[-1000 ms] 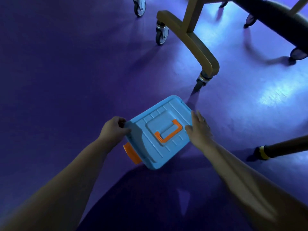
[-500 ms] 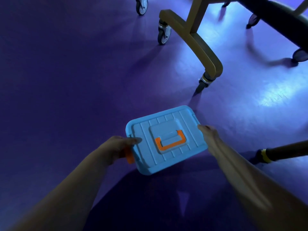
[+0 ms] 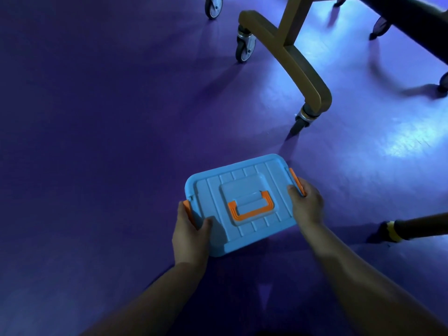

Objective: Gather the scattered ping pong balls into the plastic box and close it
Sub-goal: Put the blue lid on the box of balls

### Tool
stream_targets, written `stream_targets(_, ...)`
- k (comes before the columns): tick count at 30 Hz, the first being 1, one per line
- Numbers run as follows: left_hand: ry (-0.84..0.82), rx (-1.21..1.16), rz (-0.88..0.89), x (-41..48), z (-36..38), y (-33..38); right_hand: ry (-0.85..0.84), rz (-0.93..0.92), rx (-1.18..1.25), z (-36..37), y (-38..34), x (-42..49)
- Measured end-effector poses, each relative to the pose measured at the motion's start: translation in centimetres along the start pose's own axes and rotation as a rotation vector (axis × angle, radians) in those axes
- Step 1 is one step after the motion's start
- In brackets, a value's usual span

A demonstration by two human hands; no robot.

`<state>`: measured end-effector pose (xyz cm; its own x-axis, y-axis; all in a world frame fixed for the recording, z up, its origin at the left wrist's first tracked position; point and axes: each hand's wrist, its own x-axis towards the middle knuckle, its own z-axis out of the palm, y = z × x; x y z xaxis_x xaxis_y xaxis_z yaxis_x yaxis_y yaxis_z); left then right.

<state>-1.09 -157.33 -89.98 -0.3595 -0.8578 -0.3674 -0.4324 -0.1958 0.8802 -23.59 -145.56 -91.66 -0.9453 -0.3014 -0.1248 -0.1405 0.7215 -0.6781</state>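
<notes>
Both hands hold the blue plastic box (image 3: 244,183), which sits between them with its lid on. The left hand (image 3: 191,235) grips the near-left end, thumb on the lid, beside an orange latch (image 3: 187,207). The right hand (image 3: 306,204) grips the opposite end at the other latch (image 3: 296,179). Whether the box rests on the purple floor (image 3: 109,117) is unclear. Farther off stands a chair base (image 3: 298,66) on casters.
</notes>
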Motion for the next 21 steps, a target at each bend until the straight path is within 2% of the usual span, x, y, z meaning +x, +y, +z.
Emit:
stream_targets(3, 0.009, -0.016, -0.012, 0.2, 0.4, 0.0, 0.006, 0.002, 0.003, 0.0, -0.2, 0.2)
stream_targets(7, 0.006, 0.079, -0.059, 0.4, 1.1, 0.2, 0.033, -0.017, 0.000, 0.2, -0.6, 0.2)
stream_targets(12, 0.000, 0.181, 0.008, 0.4, 1.4, -0.2, 0.093, -0.044, -0.041, 0.4, -0.4, 0.2)
stream_targets(18, -0.008, 0.038, -0.020, 0.4, 1.1, -0.2, 0.126, -0.011, -0.036, 0.3, -0.3, -0.4)
stream_targets(21, 0.034, 0.029, -0.089, 0.8, 0.8, 0.5, 0.211, 0.045, 0.005, 0.5, -0.8, -1.9)
